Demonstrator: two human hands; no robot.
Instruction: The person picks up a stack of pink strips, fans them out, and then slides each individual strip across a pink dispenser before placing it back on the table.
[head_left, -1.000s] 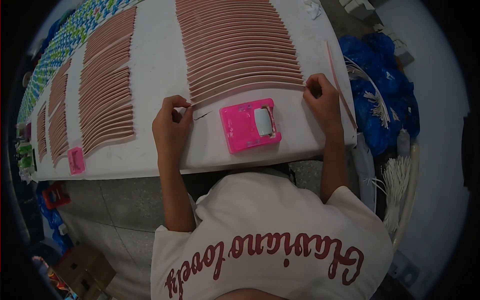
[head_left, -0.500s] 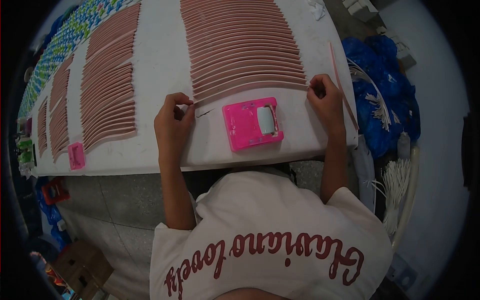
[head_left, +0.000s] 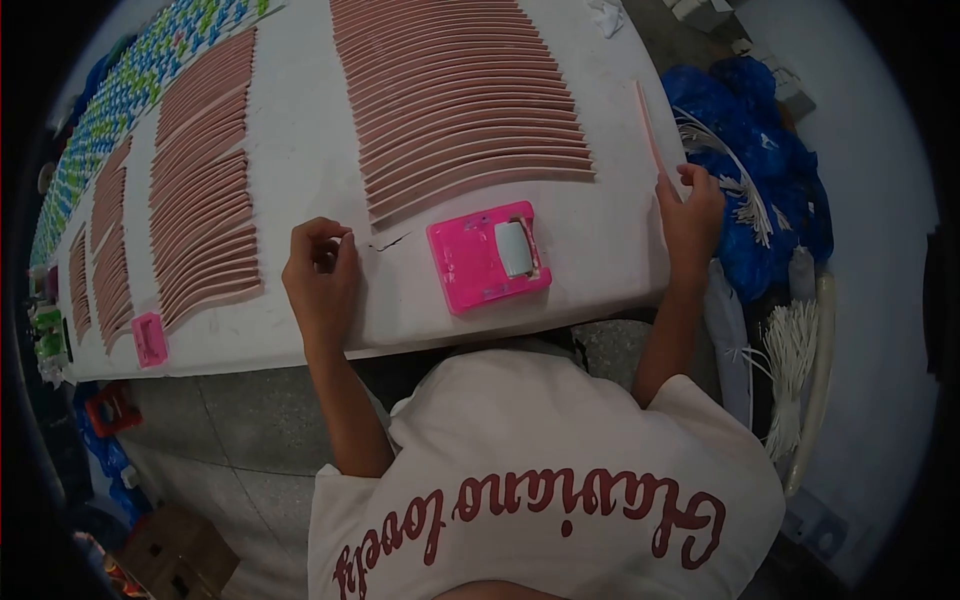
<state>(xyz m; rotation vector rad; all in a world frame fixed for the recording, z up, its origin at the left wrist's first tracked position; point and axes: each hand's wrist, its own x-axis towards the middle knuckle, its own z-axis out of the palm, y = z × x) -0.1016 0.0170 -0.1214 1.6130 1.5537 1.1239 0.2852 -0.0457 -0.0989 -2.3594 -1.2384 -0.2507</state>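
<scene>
A single pink strip lies near the right edge of the table, and my right hand is closed at its near end, partly hiding it. To the left, my left hand is curled with thumb and forefinger together; no object shows in it. It hovers a little off the near left corner of a row of curved pink strips, laid side by side. Between my hands sits a bright pink dispenser with a pale roller set in its right side.
More rows of pink strips and a small pink holder are on the left of the white table. Blue and green patterned pieces cover the far left. Blue plastic bags and bundled white cords stand off the right edge.
My right hand has left the front strip of the row and moved right to the single strip. My left hand has drawn back from the row's left end. The view has shifted slightly.
</scene>
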